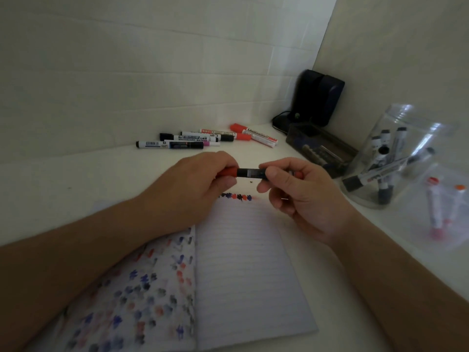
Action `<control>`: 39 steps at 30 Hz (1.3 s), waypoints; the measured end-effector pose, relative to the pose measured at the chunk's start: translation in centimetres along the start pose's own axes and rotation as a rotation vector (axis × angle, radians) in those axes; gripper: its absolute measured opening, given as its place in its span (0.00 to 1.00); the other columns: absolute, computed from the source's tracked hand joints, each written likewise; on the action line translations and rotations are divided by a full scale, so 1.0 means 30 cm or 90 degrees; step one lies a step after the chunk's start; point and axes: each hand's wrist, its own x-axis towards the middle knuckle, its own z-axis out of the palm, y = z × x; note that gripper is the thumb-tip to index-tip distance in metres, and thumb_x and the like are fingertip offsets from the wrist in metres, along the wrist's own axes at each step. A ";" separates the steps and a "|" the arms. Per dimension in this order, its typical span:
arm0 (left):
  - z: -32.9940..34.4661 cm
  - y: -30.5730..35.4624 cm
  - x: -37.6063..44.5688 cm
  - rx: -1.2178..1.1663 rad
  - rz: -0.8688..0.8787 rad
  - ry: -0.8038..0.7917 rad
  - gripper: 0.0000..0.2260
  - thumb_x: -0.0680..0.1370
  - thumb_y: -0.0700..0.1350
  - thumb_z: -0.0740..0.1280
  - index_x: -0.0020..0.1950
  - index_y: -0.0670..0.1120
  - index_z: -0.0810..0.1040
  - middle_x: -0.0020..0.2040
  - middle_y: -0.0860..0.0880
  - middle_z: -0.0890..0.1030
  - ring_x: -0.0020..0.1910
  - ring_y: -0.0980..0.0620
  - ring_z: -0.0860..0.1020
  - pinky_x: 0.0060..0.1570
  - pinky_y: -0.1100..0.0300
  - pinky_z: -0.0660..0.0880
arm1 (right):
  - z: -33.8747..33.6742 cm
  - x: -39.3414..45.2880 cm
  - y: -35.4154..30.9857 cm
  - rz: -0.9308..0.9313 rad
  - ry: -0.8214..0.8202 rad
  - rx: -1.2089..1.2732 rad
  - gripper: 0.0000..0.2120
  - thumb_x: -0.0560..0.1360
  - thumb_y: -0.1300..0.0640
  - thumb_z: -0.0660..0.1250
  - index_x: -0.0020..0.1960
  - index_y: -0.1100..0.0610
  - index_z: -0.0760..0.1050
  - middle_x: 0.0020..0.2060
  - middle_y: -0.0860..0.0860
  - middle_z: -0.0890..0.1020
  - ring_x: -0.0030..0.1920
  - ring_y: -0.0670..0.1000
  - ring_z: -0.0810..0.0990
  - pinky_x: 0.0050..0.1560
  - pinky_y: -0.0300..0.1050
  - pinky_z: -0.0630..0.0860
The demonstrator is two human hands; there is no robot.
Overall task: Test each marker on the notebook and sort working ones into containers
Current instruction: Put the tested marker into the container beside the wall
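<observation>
— Here, over the notebook (243,262), both hands hold one marker (250,173): left hand (203,179) fingers curled on the red cap, right hand (299,191) pinching the barrel.

— Capping or uncapping?

— Can't tell. Beyond, loose markers (203,138) wait; jar (396,158) at right.

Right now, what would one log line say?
both hands: left hand, right hand grip red-capped marker | over notebook | untested markers wait

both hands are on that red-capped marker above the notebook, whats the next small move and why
Probably pull the red cap off: the left hand grips it, the right hand holds the marker barrel, and the notebook page below has room.
</observation>
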 end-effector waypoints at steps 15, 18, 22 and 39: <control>0.148 0.728 -0.200 -0.173 0.160 -0.214 0.04 0.84 0.53 0.63 0.53 0.55 0.71 0.35 0.55 0.76 0.36 0.58 0.76 0.32 0.65 0.68 | -0.195 -0.833 0.005 -0.042 0.236 0.087 0.08 0.80 0.55 0.65 0.44 0.57 0.72 0.30 0.61 0.76 0.23 0.53 0.65 0.24 0.41 0.63; 0.325 0.942 -0.263 -0.225 0.173 -0.366 0.03 0.85 0.54 0.60 0.56 0.58 0.67 0.39 0.54 0.78 0.37 0.58 0.77 0.32 0.64 0.72 | -0.338 -1.119 0.108 0.038 0.405 0.120 0.09 0.83 0.60 0.58 0.44 0.58 0.69 0.27 0.60 0.72 0.22 0.53 0.63 0.22 0.40 0.58; 0.641 1.123 -0.344 -0.304 0.141 -0.556 0.05 0.85 0.53 0.60 0.58 0.55 0.72 0.43 0.55 0.77 0.37 0.59 0.74 0.36 0.64 0.69 | -0.457 -1.470 0.327 0.191 0.593 0.242 0.09 0.82 0.62 0.57 0.44 0.57 0.69 0.29 0.55 0.70 0.25 0.53 0.63 0.24 0.44 0.54; 1.098 1.304 -0.518 -0.278 -0.002 -0.827 0.23 0.83 0.49 0.64 0.78 0.62 0.66 0.72 0.54 0.72 0.66 0.53 0.74 0.65 0.56 0.75 | -0.490 -1.720 0.692 0.418 0.771 0.393 0.22 0.80 0.70 0.66 0.72 0.58 0.73 0.49 0.65 0.84 0.30 0.55 0.77 0.32 0.49 0.71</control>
